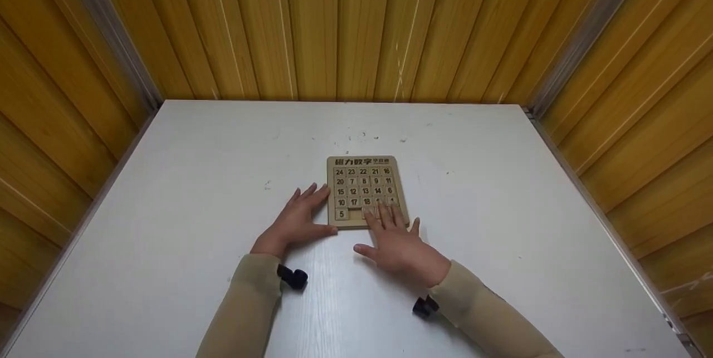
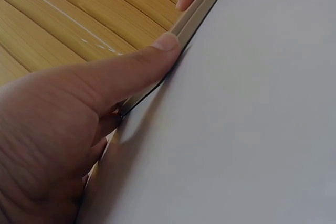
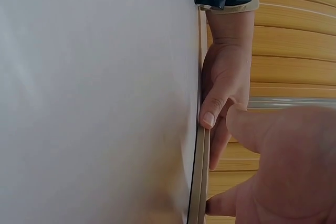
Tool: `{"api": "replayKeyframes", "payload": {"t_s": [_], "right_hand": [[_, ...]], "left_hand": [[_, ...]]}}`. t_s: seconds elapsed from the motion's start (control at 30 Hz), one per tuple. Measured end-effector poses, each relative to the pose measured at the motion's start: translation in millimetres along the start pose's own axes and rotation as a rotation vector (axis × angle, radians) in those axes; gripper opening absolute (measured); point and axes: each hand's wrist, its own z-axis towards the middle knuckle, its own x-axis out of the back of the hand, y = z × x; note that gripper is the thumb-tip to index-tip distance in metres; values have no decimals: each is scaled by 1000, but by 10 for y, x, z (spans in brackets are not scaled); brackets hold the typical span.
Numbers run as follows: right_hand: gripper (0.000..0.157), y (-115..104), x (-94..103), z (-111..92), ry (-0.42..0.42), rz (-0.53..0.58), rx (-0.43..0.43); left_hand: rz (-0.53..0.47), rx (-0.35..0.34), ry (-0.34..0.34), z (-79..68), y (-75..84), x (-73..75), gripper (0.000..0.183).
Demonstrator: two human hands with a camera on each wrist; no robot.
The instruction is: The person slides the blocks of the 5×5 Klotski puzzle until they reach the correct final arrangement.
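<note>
A wooden sliding number puzzle (image 1: 396, 180) lies flat on the table, its dark heading on the far side. The bare slot (image 1: 355, 215) shows in the nearest row, right of tile 5 (image 1: 341, 214). My left hand (image 1: 295, 221) holds the near left corner, thumb against the near edge and fingers along the left side. In the left wrist view, its thumb (image 2: 142, 69) presses the board's edge (image 2: 202, 11). My right hand (image 1: 401, 249) lays outstretched fingers on the near right tiles, covering several numbers; its thumb sticks out to the left, off the board.
The white table (image 1: 234, 163) surrounds the puzzle, with small dark marks (image 1: 363, 134) beyond it. Yellow wood-patterned panels (image 1: 362, 29) stand behind and at both sides. Black cameras (image 1: 294, 278) are strapped to both wrists.
</note>
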Motion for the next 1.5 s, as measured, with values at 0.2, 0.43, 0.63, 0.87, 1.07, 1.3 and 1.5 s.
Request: {"api": "replayKeyframes", "payload": {"t_s": [0.2,0.43,0.63,0.87,1.07,1.3,1.5], "right_hand": [[90,-79,8,38,-2,-12,2],[88,-280,4,108,-26,-27,36],[87,-339,-16,156,-35,-51,54],[86,-258,-10,146,-42,-44,45],[87,-152,-9,115,-18,-40,32],[86,-105,23,113,-12,-35,41],[84,-138,74,213,4,-7,67]], "left_hand": [[-5,16,-2,-5,-5,2,102],[-4,32,-13,-3,1,6,103],[7,1,-8,5,-3,0,100],[39,-20,-1,19,2,-1,99],[25,-7,-5,6,5,5,100],[17,-5,-4,-1,0,12,100],[24,-15,-8,7,-1,10,100]]}}
